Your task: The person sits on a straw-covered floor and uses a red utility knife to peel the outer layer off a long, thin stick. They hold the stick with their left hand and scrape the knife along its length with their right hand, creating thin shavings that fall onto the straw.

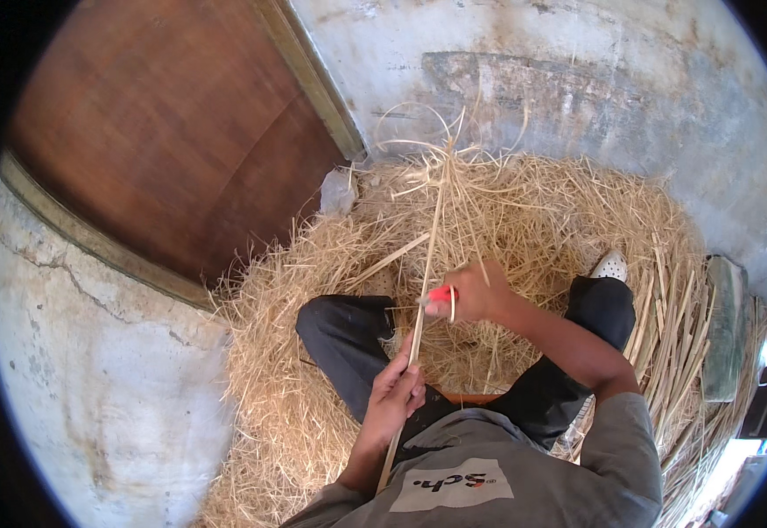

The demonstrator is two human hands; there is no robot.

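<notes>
A long, pale bamboo strip (437, 222) runs from beside my body out toward the wall, slanting slightly right. My left hand (395, 393) is closed around its near part, above my lap. Farther along the strip, my right hand (476, 293) grips a red-handled knife (443, 293). The knife's front end meets the strip; its blade is mostly hidden. Thin curled shavings (445, 151) fan out around the strip's far end. A thin loop of fibre lies across my right fingers.
A thick heap of shavings (568, 202) spreads around my legs. Long strips (669, 330) lie at the right, beside a greenish slab (725, 330). A brown door (181, 114) stands at the left. A pale stone (339, 191) sits near its corner, by the weathered wall (595, 79).
</notes>
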